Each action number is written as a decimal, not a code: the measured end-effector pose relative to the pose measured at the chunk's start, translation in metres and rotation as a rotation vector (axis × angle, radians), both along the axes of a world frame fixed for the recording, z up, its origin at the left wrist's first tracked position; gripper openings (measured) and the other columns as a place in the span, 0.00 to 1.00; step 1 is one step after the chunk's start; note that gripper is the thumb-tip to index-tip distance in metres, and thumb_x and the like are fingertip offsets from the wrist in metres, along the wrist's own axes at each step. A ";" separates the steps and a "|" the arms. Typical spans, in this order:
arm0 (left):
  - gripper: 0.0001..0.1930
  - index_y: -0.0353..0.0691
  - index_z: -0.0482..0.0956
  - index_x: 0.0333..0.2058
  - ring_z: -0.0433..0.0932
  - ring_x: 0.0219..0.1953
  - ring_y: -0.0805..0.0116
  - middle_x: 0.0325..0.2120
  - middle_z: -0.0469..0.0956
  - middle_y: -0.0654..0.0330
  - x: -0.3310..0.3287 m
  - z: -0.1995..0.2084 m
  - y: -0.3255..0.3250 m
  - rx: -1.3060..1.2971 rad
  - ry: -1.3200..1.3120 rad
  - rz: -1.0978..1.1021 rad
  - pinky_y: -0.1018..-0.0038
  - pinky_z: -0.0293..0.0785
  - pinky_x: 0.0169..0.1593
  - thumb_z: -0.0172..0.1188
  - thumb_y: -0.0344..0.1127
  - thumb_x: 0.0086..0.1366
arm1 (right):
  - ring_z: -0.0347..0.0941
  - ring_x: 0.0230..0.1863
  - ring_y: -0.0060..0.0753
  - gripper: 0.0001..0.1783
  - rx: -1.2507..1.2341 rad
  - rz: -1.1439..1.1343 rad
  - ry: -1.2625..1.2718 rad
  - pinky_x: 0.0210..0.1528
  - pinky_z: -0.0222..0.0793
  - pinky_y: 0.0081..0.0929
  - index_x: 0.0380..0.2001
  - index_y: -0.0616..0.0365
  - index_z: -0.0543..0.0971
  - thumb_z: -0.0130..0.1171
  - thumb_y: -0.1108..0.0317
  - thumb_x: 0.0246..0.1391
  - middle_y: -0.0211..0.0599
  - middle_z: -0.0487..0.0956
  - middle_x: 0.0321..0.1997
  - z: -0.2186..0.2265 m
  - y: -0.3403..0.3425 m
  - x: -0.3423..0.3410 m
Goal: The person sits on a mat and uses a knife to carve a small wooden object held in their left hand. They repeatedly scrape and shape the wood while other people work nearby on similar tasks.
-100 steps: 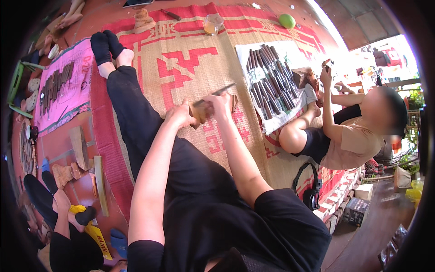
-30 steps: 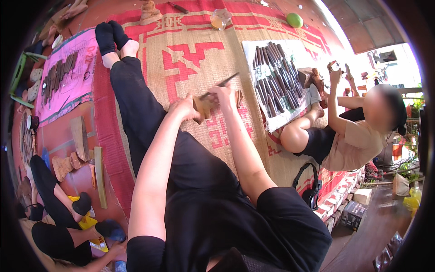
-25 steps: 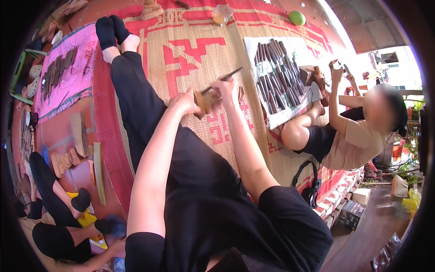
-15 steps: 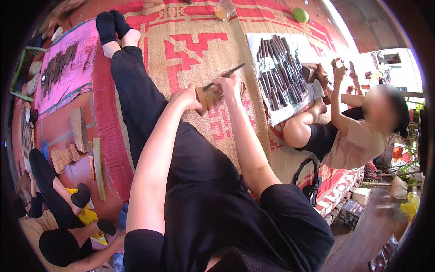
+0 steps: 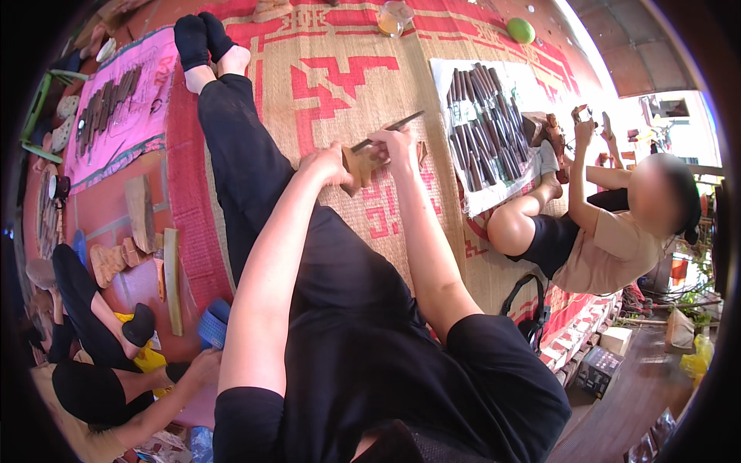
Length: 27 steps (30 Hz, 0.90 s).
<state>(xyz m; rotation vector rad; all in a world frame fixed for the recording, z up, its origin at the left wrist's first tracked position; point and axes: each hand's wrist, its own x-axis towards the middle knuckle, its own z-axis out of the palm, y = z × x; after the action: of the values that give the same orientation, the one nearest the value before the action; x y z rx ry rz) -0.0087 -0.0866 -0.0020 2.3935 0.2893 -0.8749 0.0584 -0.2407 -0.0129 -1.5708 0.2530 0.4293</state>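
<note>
My left hand is closed around one end of a tan carved wooden block, above the mat just past my legs. In my right hand is a long, thin, dark carving tool, gripped from above and slanting up to the right. Its lower end lies across or beside the block; the fingers hide the exact contact. Part of the block also shows beyond my right hand. Nearest on the right, a white sheet carries rows of dark-handled tools.
A straw mat with red patterns lies below. On the left are a pink cloth with more tools, wood pieces and a brush. One person sits at right, another at lower left. A glass stands far ahead.
The whole view has shifted slightly. My hands keep nearly the same hold on the block and tool. At lower left, the other person's arm has moved, and more of a blue object shows.
</note>
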 end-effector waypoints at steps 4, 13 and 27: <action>0.63 0.37 0.52 0.62 0.74 0.50 0.57 0.48 0.74 0.47 -0.002 0.012 -0.001 -0.020 0.009 -0.012 0.69 0.70 0.51 0.73 0.52 0.25 | 0.71 0.12 0.24 0.06 0.001 0.034 -0.021 0.12 0.60 0.18 0.16 0.64 0.74 0.63 0.78 0.35 0.37 0.75 0.14 0.009 0.005 -0.012; 0.49 0.34 0.64 0.52 0.76 0.45 0.57 0.42 0.77 0.49 0.001 -0.011 0.000 -0.084 -0.043 0.063 0.70 0.71 0.49 0.73 0.48 0.27 | 0.71 0.14 0.24 0.09 0.133 -0.060 -0.098 0.14 0.60 0.17 0.22 0.62 0.71 0.62 0.79 0.37 0.39 0.76 0.18 0.000 -0.010 -0.007; 0.47 0.36 0.60 0.58 0.78 0.43 0.57 0.39 0.78 0.48 -0.005 -0.001 0.004 -0.182 -0.233 0.169 0.69 0.72 0.46 0.69 0.44 0.36 | 0.72 0.15 0.24 0.12 0.168 -0.145 -0.060 0.14 0.63 0.15 0.25 0.60 0.70 0.63 0.80 0.38 0.37 0.76 0.19 0.006 0.000 -0.027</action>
<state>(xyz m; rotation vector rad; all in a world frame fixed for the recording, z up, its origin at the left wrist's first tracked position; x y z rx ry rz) -0.0140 -0.0826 -0.0026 2.2371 0.3015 -0.5166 0.0316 -0.2405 -0.0074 -1.3889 0.2752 0.2822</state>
